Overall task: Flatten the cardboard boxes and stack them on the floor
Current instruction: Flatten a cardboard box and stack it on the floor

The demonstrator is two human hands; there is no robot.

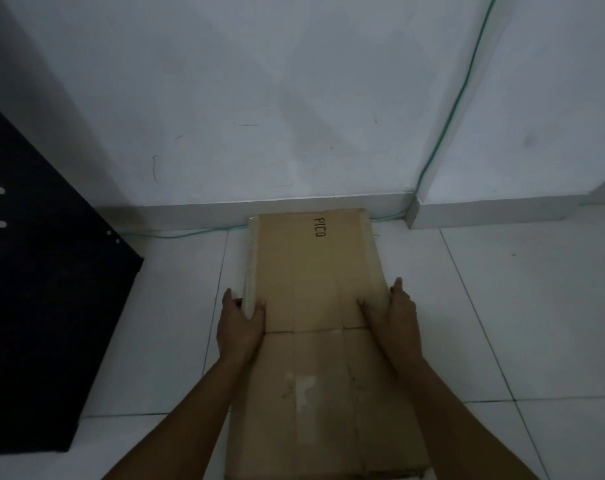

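A flattened brown cardboard box (pixel 315 271) marked "PICO" lies on the white tiled floor, its far end against the wall's skirting. Its near part, with worn tape marks, reaches the bottom of the view. My left hand (pixel 240 327) grips the box's left edge, thumb on top and fingers down the side. On the opposite edge my right hand (pixel 394 317) holds the box the same way. Whether other flattened boxes lie underneath is not visible.
A black panel (pixel 44 289) with small holes stands at the left, close to the box. A green cable (pixel 446 133) runs down the wall and along the skirting behind the box. A wall corner (pixel 415 209) juts out at the right. White floor tiles (pixel 519 306) surround the box.
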